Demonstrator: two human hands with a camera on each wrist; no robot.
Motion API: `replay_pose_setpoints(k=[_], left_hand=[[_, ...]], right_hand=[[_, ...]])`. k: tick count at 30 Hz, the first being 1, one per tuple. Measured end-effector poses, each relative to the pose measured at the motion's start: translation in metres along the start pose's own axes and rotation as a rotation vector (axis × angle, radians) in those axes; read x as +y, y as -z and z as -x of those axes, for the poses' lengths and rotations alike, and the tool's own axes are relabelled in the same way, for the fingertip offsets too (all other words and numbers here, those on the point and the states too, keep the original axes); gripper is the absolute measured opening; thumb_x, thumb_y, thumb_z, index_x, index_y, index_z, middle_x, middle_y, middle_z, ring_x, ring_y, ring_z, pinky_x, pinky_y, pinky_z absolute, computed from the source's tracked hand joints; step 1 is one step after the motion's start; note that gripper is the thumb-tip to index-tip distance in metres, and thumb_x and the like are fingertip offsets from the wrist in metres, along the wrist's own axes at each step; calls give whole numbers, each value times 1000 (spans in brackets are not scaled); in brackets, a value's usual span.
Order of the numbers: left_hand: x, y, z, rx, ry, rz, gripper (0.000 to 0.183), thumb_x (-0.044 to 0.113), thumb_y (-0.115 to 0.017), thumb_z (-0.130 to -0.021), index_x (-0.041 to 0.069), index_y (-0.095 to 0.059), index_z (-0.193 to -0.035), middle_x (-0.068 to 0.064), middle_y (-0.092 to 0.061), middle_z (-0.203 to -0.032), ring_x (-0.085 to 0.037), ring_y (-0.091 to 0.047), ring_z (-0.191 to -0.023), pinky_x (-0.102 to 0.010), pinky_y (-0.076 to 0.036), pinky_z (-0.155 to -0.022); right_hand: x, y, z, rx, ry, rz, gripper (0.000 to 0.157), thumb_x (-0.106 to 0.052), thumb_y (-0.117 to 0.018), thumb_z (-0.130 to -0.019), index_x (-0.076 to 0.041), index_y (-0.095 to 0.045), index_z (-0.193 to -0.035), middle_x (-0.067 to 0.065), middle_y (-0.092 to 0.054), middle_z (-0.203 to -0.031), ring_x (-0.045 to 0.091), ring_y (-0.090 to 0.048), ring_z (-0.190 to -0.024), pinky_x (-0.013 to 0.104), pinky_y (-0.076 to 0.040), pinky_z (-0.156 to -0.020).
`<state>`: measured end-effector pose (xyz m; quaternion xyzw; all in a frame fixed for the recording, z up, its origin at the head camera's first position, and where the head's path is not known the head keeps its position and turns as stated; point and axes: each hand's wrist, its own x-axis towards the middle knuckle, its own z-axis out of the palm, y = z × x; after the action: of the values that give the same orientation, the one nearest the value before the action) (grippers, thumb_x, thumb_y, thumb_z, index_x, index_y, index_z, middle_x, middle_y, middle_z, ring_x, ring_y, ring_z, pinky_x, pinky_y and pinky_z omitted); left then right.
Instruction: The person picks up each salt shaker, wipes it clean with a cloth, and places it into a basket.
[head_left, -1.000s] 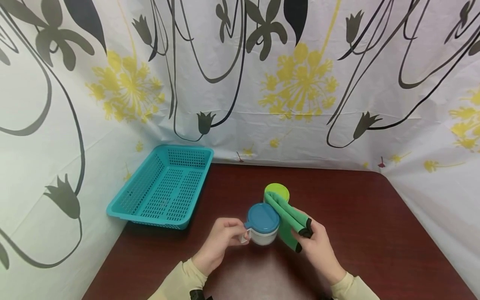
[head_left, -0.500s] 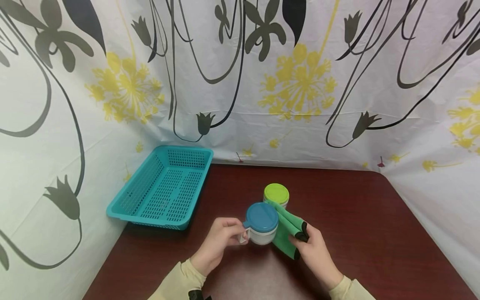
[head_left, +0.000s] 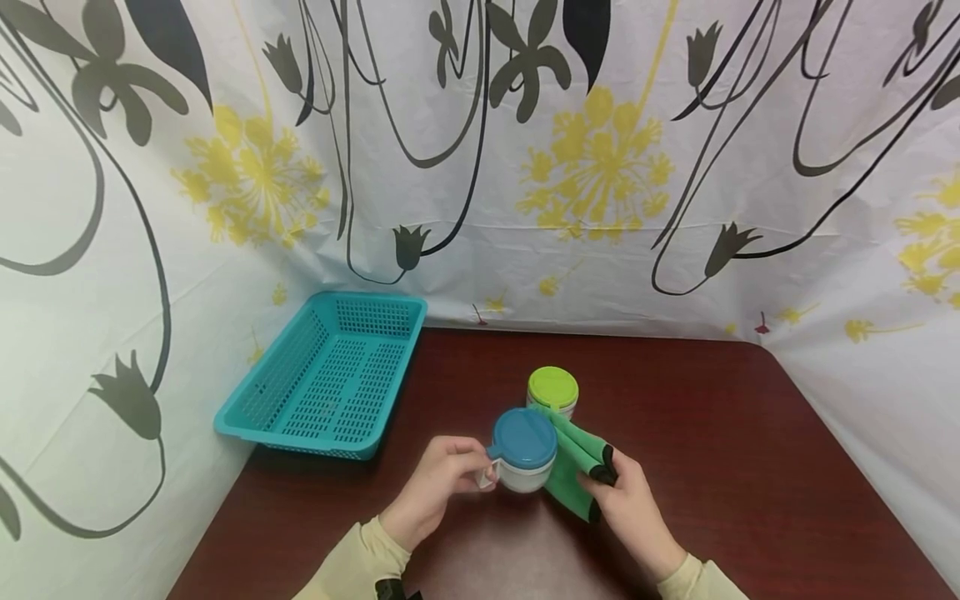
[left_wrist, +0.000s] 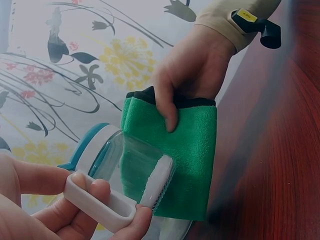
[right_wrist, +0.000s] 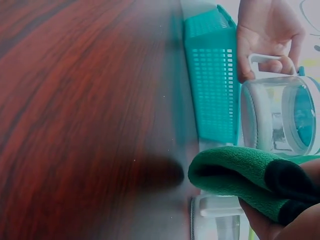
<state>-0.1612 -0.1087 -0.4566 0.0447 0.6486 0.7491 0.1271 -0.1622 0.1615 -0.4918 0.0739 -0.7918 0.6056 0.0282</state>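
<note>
My left hand (head_left: pixel 442 479) grips the white handle (left_wrist: pixel 95 202) of a clear seasoning jar (head_left: pixel 525 446) with a blue lid. White contents show at the jar's bottom, and in the right wrist view it hangs above the table. A folded green cloth (left_wrist: pixel 170 160) with black edging is pinched in my right hand (head_left: pixel 630 504), its thumb on the near face. The cloth lies along the right side of the blue-lidded jar. Just behind stands a second jar (head_left: pixel 553 387) with a lime-green lid, its lower part partly hidden by the cloth.
A turquoise perforated basket (head_left: pixel 405 367) sits at the table's back left. The dark red-brown table (head_left: pixel 712 433) reaches back to a white curtain (head_left: pixel 465 192) printed with flowers, which also runs along both sides.
The cloth in my right hand has come down and toward me, showing more of the lime-green lid. My left hand keeps its grip on the jar, nearly still.
</note>
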Motion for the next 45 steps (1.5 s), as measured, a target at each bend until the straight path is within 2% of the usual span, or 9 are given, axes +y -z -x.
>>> replay_pose_setpoints(k=[7, 11, 19, 25, 32, 36, 45], left_hand=[[-2, 0, 0, -6, 13, 8, 18, 5, -65, -84, -13, -64, -82, -12, -64, -73, -23, -64, -70, -42, -59, -75], [-5, 0, -1, -10, 25, 16, 16, 5, -65, -84, -10, -65, -80, -11, -64, -73, -22, -65, -71, -40, -59, -74], [-8, 1, -4, -21, 13, 12, 15, 5, -64, -84, -9, -64, -79, -11, -64, -73, -22, -65, -71, -40, -59, -75], [-4, 0, -5, -11, -1, 8, 19, 4, -64, -84, -15, -63, -82, -11, -63, -73, -23, -65, -71, -43, -59, -76], [-1, -1, -5, -17, -10, -5, 18, 6, -64, -85, -12, -65, -84, -12, -64, -74, -24, -64, -73, -42, -59, -77], [6, -2, -7, -30, -18, -18, 17, 6, -63, -86, -11, -65, -84, -14, -64, -76, -27, -65, -75, -43, -58, -79], [24, 1, -14, -24, -68, -41, 20, 7, -60, -89, -12, -64, -83, -18, -65, -79, -33, -66, -79, -45, -58, -82]], right_hand=[[-3, 3, -2, 21, 30, 24, 48, 5, -71, -85, -6, -63, -131, 9, -68, -124, 15, -64, -111, 27, -52, -89], [-8, 8, -5, 20, 61, 13, 51, 3, -72, -86, -11, -62, -134, 5, -66, -128, 15, -63, -115, 26, -52, -91], [-24, 17, -8, 39, 187, 37, 53, 0, -72, -90, -23, -62, -136, -2, -64, -132, 13, -61, -119, 23, -50, -94], [-35, 21, -9, 36, 269, 25, 54, 1, -70, -91, -23, -61, -138, -2, -63, -134, 14, -61, -120, 23, -50, -93], [-36, 22, -10, 24, 279, 12, 54, 2, -69, -91, -22, -60, -139, 0, -63, -134, 14, -61, -120, 24, -50, -94], [-34, 22, -10, 17, 261, -4, 54, 2, -69, -91, -22, -60, -139, 0, -63, -135, 15, -61, -120, 25, -51, -94], [-25, 20, -11, 37, 235, 31, 53, 1, -69, -92, -24, -61, -138, -2, -63, -134, 14, -61, -119, 24, -51, -92]])
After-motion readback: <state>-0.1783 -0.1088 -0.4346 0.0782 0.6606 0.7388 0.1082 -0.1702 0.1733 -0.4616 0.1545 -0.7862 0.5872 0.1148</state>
